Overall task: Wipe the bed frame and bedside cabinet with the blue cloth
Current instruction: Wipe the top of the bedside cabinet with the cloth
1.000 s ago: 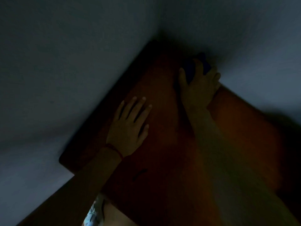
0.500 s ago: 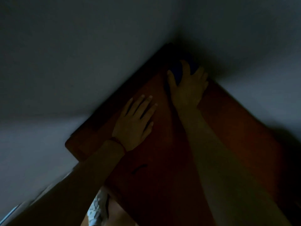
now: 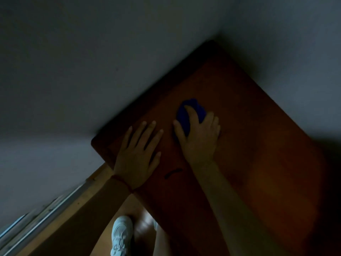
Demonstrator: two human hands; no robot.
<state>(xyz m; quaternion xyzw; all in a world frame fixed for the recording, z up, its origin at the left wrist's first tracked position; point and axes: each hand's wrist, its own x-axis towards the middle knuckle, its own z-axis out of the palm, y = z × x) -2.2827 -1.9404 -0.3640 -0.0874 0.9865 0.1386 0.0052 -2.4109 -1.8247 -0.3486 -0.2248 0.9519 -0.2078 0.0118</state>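
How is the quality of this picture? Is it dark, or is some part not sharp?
Head view: very dim, colours muted; the blue cloth under the right hand is the most vivid spot. Head view: the cabinet top sinks into deep shadow toward the wall corner and the right edge. Head view: the left hand is fairly sharp; the white shoe and lower-left edge are smeared.

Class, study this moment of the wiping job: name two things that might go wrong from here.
1. The room is dim, so missed patches on the cabinet top may go unnoticed.
2. The right hand only partly covers the bunched cloth; it might slip free mid-stroke.
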